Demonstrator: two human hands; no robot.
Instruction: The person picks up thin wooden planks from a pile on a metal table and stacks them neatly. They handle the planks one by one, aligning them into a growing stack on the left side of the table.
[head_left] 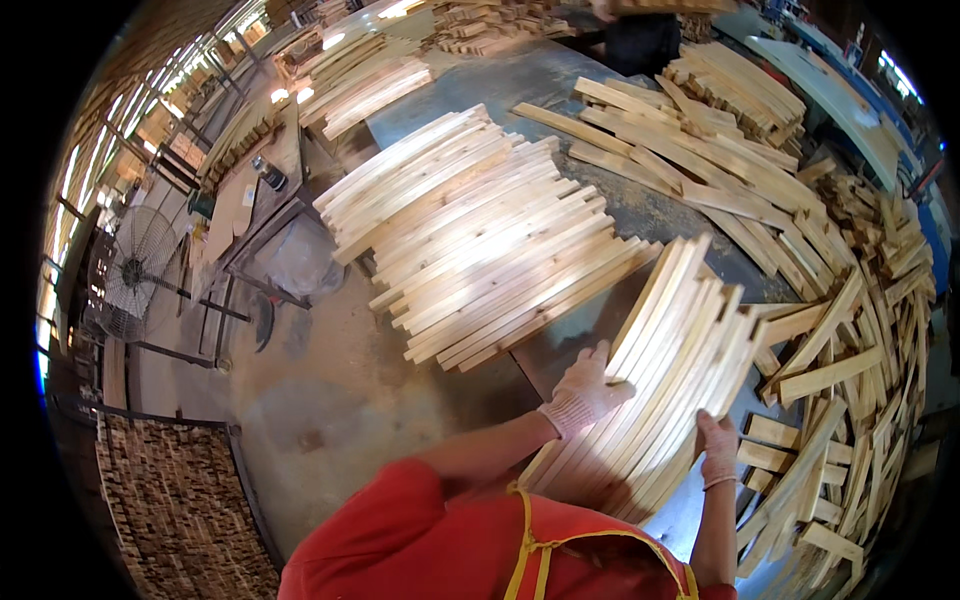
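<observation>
Near strips [655, 400]: while they lie side by side on the table [655, 215], a wider row [480, 230] spreads beyond.
Left hand [585, 390]: gripping near strips' left edge.
Right hand [717, 447]: grasping their right edge.

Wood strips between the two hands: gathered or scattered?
Gathered: the wood strips lie side by side, ends uneven, the left hand at one edge, the right hand at the other.
</observation>
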